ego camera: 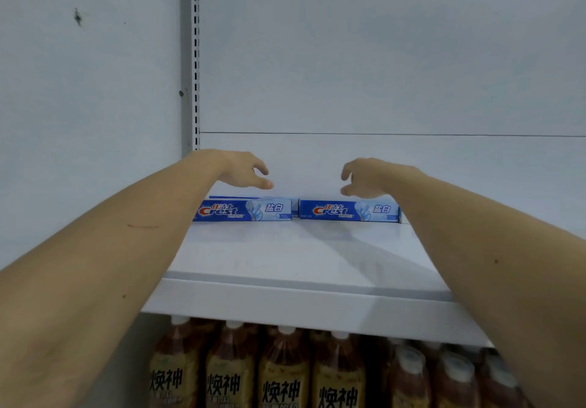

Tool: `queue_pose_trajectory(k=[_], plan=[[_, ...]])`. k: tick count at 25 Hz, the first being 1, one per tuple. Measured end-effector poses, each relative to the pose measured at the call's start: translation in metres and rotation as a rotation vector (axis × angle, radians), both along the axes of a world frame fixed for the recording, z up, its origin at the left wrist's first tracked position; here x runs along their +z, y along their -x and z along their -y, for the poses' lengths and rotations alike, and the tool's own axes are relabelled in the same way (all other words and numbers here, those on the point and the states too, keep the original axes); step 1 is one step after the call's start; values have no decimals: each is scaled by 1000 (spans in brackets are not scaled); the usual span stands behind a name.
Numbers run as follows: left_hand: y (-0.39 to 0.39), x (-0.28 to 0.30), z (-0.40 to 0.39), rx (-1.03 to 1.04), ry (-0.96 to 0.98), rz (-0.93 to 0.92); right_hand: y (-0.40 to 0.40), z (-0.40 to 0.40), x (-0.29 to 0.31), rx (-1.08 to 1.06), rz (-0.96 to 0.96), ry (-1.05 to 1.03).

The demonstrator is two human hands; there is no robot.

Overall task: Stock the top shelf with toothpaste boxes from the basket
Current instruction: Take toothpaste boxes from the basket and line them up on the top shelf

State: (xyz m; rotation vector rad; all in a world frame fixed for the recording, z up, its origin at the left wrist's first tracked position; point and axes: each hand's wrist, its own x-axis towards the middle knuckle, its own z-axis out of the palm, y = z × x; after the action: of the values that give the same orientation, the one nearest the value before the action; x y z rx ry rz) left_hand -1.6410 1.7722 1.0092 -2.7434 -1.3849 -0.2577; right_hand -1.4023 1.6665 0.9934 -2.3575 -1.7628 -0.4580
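You have two blue-and-white cardboard toothpaste boxes fully readable on the white metal top shelf (285,249), both lying on their long sides along its back edge, printed fronts facing you. The left toothpaste box (242,210) sits near the back left corner; the right toothpaste box (348,211) lies end to end with it, a narrow gap between them. In that gap a sliver of another blue box shows behind them, and a further blue edge peeks out just right of the right box; your right forearm covers the rest, so you cannot count how many boxes there really are.

Your left hand (244,169) hangs above the left box, fingers loosely curled, grasping nothing and not touching the box. Your right hand (367,177) hangs the same way above the right box, released, thumb and fingers apart.

Below the shelf's front edge, a row of brown drink bottles (285,372) with white caps stands; about seven show, the rightmost blurred and partly behind your arm, and all are cut off by the bottom of the view. The basket is out of view.
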Motion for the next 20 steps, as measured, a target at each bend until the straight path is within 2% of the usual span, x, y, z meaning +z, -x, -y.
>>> queue_pose_trajectory(k=[5, 10, 20], plan=[[-10, -2, 64, -34, -23, 222, 32, 42, 0, 102, -133, -112], [-13, -10, 143, -39, 0, 378, 49, 108, -15, 184, -378, -205], [-13, -50, 286, -4, 207, 818, 66, 271, -36, 397, -872, -397]])
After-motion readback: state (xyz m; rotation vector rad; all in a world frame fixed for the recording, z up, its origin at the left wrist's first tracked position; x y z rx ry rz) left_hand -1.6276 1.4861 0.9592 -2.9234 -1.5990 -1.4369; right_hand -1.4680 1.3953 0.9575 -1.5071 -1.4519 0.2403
